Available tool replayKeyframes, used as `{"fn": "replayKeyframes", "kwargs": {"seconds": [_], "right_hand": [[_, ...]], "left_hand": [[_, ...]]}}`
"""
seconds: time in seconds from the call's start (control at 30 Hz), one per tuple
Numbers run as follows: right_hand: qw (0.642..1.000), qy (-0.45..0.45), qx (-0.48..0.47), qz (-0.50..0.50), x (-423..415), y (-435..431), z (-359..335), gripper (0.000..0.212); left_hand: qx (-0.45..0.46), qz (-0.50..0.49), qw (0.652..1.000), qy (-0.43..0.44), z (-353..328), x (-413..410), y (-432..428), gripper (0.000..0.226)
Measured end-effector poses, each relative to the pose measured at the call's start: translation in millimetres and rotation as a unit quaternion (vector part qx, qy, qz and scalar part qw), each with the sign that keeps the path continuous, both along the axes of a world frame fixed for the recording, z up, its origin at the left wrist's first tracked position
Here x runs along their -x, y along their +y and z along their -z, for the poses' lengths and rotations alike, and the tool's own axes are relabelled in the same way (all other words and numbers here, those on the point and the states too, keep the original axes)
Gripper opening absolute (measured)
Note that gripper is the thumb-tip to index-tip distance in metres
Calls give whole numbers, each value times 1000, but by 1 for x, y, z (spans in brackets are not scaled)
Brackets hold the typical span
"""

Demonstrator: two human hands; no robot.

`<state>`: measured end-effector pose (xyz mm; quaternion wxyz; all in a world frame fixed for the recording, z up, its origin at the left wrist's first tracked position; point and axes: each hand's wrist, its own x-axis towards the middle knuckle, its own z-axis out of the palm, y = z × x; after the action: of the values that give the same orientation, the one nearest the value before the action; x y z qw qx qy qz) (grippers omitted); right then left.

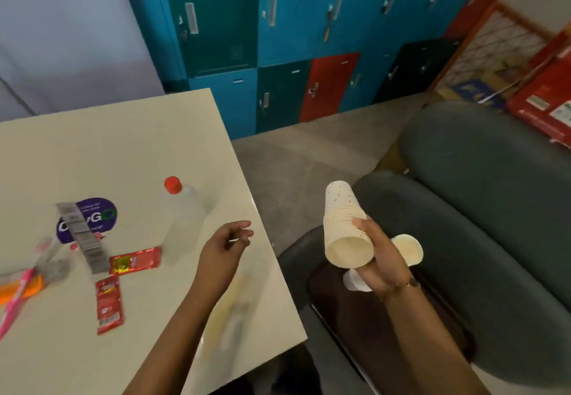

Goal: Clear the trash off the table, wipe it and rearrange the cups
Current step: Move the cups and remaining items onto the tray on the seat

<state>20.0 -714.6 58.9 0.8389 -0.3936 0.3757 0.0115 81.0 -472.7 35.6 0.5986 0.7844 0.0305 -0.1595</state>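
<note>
A stack of cream, red-speckled cups (pixel 346 227) was tilted, mouths toward the camera, gripped in the right hand (pixel 381 266) beyond the table's (pixel 123 147) 3 o'clock edge. A loose cup (pixel 408 248) showed at the stack's 4 o'clock. On the table's 8 o'clock part lay a silver wrapper strip (pixel 82 237), a red sachet (pixel 135 260) and a second sachet (pixel 108 306).

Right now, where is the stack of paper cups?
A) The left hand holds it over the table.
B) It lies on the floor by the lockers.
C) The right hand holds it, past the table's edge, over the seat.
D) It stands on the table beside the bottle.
C: the right hand grips the stack of paper cups beyond the edge of the table, above the seat, while the left hand holds nothing.
</note>
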Motion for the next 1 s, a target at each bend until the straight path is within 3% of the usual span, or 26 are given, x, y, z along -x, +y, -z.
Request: {"fn": "replayKeyframes", "kwargs": {"seconds": [0.17,0.3,0.47,0.6,0.77,1.0], "right_hand": [[999,-37,10,29,68,-67,-13,96],[995,-37,-12,92,113,-112,-7,56],[976,44,-131,166,152,-140,48,80],[934,104,-247,237,155,-143,98,58],[904,139,-313,255,127,-142,137,60],[898,145,-321,264,113,-152,156,63]], "left_hand": [[10,51,999,6,2,19,-69,21],[9,103,994,27,6,37,-123,24],[-8,156,987,36,13,53,-166,27],[-29,163,985,45,18,63,-182,25],[-55,166,983,51,22,67,-182,24],[-73,138,986,58,26,70,-170,23]]}}
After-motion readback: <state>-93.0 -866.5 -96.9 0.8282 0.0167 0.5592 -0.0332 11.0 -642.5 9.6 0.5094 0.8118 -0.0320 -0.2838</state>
